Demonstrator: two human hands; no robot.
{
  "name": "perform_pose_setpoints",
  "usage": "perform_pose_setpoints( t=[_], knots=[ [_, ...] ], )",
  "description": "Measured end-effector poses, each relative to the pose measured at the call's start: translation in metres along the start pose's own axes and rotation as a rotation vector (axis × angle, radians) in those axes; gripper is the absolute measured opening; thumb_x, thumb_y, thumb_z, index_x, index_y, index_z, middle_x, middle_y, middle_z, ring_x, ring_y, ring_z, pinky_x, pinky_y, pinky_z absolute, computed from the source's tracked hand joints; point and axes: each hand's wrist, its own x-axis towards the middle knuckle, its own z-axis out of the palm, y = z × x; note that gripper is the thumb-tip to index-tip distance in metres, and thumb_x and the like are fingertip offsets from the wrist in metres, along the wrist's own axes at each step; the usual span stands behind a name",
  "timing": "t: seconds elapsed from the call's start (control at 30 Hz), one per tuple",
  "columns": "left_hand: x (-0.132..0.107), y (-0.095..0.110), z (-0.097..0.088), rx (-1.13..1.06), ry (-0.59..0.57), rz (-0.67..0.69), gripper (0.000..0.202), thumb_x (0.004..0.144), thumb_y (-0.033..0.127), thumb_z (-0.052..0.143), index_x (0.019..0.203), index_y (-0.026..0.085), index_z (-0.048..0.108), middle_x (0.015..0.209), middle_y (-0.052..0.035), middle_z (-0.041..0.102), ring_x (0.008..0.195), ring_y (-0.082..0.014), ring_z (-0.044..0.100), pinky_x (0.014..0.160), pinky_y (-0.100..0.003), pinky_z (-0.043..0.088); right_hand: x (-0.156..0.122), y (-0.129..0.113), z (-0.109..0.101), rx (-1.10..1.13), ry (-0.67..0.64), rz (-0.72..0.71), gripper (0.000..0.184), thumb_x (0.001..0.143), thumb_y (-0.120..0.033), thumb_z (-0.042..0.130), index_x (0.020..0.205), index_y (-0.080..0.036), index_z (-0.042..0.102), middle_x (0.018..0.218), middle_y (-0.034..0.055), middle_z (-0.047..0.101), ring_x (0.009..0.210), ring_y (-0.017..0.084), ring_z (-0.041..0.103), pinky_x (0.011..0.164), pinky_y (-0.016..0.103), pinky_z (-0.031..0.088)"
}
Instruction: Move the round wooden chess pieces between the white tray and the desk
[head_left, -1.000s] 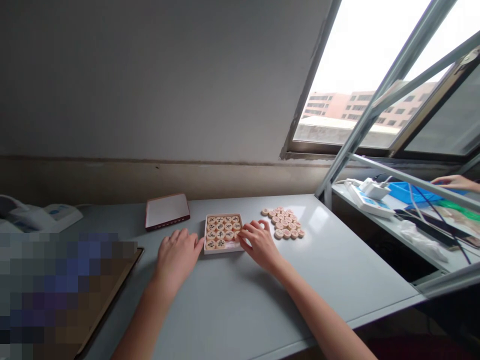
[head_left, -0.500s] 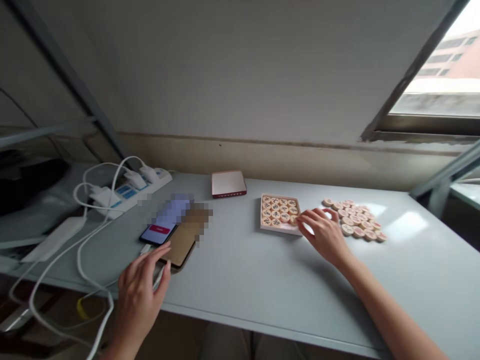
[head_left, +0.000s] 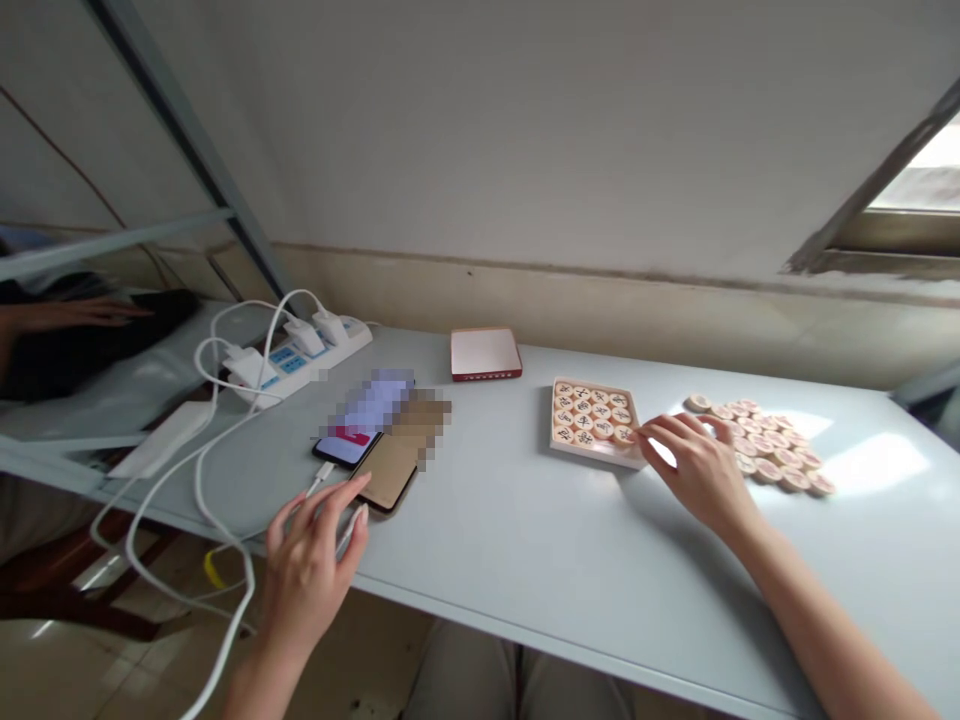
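A shallow box [head_left: 596, 452] stands right of the middle of the table, with rows of round xiangqi pieces [head_left: 583, 406] marked in black. My right hand [head_left: 701, 470] reaches over its right edge. Thumb and fingertips come together at a xiangqi piece [head_left: 623, 434] in the near right corner. Behind this hand lies a loose group of red-marked xiangqi pieces [head_left: 784, 455]. At the left, my left hand [head_left: 311, 545] hovers at the near end of a gold-brown phone [head_left: 388, 472], its fingers apart. A white charging cable passes under its fingers.
The box lid [head_left: 485, 354] sits near the wall. Another phone [head_left: 341, 447] with a lit screen lies beside the gold-brown one. A power strip [head_left: 300, 365] with plugs and looping white cables [head_left: 201, 480] takes up the left. Another person's hand [head_left: 94, 313] shows at far left.
The view has turned left, so the table things appear farther right. My right hand stays at the same corner piece; my left hand stays by the phone. Another person's hand has come into view.
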Motion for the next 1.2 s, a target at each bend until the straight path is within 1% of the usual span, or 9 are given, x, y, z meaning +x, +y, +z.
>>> perform_pose_setpoints(
  t=[0.1,0.2,0.27,0.57,0.73,0.9,1.2],
  knots=[
    [-0.001,0.0,0.001,-0.008,0.026,-0.009,0.03,0.081,0.024,0.047,0.111,0.021,0.049,0.102,-0.0052,0.065,0.09,-0.0188,0.059,0.094,-0.037,0.03,-0.001,0.001,0.0,-0.008,-0.006,0.002,0.024,0.087,-0.027,0.039,0.075,-0.019,0.059,0.077,0.0016,0.065,0.075,0.017,0.054,0.079,0.035,0.027],
    [-0.001,0.001,-0.001,-0.018,0.075,-0.028,0.032,0.08,0.024,0.047,0.112,0.019,0.048,0.102,-0.0071,0.065,0.09,-0.0192,0.059,0.094,-0.037,0.03,-0.001,0.001,0.0,-0.008,-0.011,0.001,0.024,0.087,-0.027,0.04,0.075,-0.019,0.059,0.078,0.0018,0.065,0.075,0.017,0.054,0.079,0.035,0.027],
    [0.001,0.0,-0.004,-0.025,0.084,-0.039,0.031,0.081,0.024,0.046,0.111,0.019,0.048,0.102,-0.0078,0.065,0.092,-0.0197,0.058,0.094,-0.038,0.03,-0.001,0.001,0.0,-0.006,-0.012,-0.006,0.024,0.087,-0.027,0.039,0.075,-0.019,0.059,0.079,0.0021,0.065,0.075,0.017,0.054,0.079,0.035,0.027],
    [0.014,-0.008,-0.009,-0.021,-0.014,-0.058,0.03,0.084,0.028,0.042,0.112,0.022,0.048,0.105,-0.0079,0.062,0.096,-0.022,0.055,0.091,-0.041,0.033,-0.001,0.001,-0.002,0.016,-0.024,-0.007,0.026,0.088,-0.028,0.038,0.075,-0.02,0.058,0.079,0.003,0.065,0.074,0.017,0.054,0.08,0.035,0.027],
    [0.019,-0.007,-0.006,-0.03,-0.057,-0.031,0.03,0.084,0.029,0.041,0.113,0.022,0.046,0.105,-0.0078,0.062,0.097,-0.022,0.054,0.092,-0.041,0.032,0.0,0.0,-0.003,0.021,-0.023,0.002,0.026,0.087,-0.027,0.037,0.074,-0.02,0.058,0.078,0.0028,0.065,0.073,0.018,0.054,0.079,0.035,0.028],
    [0.023,-0.006,-0.002,-0.063,-0.111,0.002,0.032,0.084,0.032,0.041,0.115,0.022,0.045,0.111,-0.0073,0.06,0.1,-0.0208,0.053,0.096,-0.04,0.028,0.0,0.0,-0.003,0.017,-0.033,-0.003,0.025,0.087,-0.027,0.038,0.074,-0.02,0.058,0.078,0.0027,0.065,0.072,0.017,0.054,0.079,0.035,0.028],
    [0.034,-0.001,0.003,-0.086,-0.165,0.048,0.034,0.085,0.035,0.039,0.116,0.022,0.044,0.113,-0.0072,0.059,0.102,-0.0204,0.053,0.098,-0.041,0.027,0.0,0.0,-0.003,0.03,-0.05,-0.004,0.027,0.088,-0.028,0.036,0.074,-0.02,0.057,0.078,0.0027,0.064,0.073,0.017,0.054,0.08,0.036,0.029]
  ],
)
